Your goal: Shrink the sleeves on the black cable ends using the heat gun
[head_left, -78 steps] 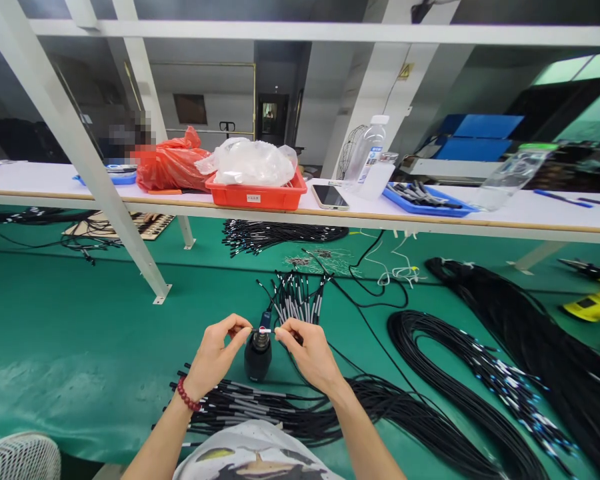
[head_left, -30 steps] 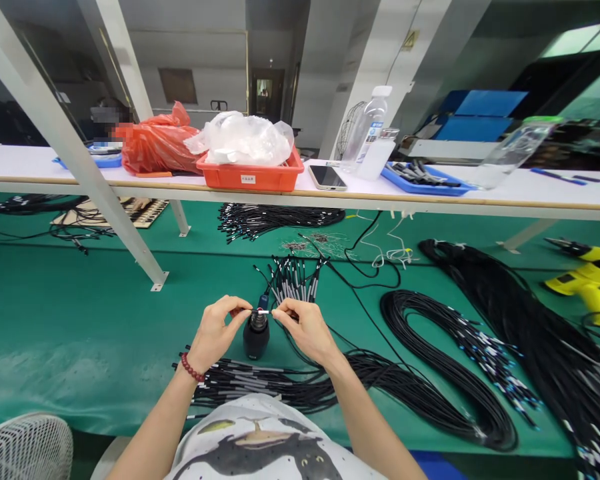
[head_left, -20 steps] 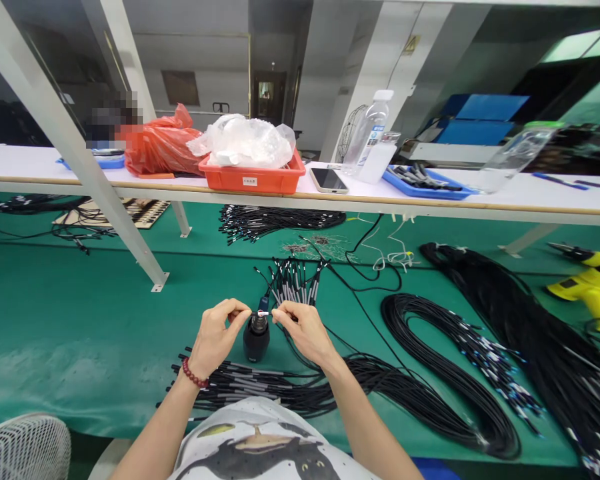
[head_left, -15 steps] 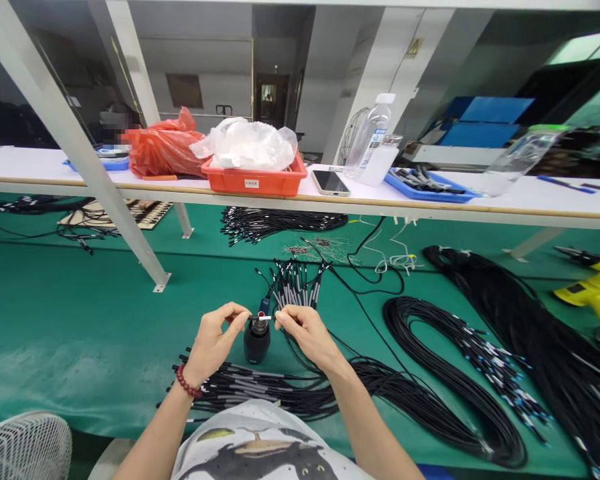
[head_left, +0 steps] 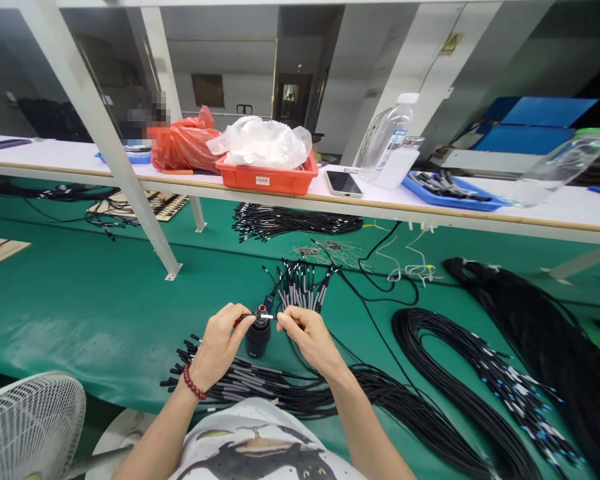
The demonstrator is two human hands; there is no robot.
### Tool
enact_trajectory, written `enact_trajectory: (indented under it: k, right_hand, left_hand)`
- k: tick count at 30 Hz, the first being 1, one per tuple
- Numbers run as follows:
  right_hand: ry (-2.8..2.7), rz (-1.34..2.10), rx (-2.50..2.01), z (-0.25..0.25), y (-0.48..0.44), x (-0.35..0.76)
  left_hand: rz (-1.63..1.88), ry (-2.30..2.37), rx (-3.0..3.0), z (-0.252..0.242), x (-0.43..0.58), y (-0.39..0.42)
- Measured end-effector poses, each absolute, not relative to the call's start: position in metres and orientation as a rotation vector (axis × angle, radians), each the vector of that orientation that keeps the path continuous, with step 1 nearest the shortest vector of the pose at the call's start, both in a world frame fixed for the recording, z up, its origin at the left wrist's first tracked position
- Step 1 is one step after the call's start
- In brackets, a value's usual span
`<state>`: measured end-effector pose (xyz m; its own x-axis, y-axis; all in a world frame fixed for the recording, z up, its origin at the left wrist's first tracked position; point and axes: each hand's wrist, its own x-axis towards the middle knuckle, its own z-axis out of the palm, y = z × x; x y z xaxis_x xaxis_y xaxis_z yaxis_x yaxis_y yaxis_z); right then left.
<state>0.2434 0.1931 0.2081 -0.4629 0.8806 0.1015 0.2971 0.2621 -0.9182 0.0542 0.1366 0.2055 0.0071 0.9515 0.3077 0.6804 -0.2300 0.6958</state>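
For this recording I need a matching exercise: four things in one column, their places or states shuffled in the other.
1. thin black cable with a white section
2. dark red bead bracelet
3. red plastic tray
4. rectangular dark-screened phone

A. around the left wrist
B. lying flat beside the tray
C. pinched between the left hand and right hand
D. bearing a whitish translucent plastic bag

Pairs: 1-C; 2-A; 3-D; 4-B

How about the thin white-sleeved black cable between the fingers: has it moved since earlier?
Yes, slightly toward the person. Earlier the cable crossed the red opening of the upright black round tool; now that opening shows just beyond.
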Motion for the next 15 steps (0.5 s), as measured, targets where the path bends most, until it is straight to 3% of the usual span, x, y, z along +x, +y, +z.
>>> enact_trajectory:
  k: [15]
  right_hand:
    - [-2.025, 1.366, -0.907, 0.211, 0.18, 0.279]
  left_hand:
    - [1.092, 1.642, 1.702, 0.213, 0.086, 0.105]
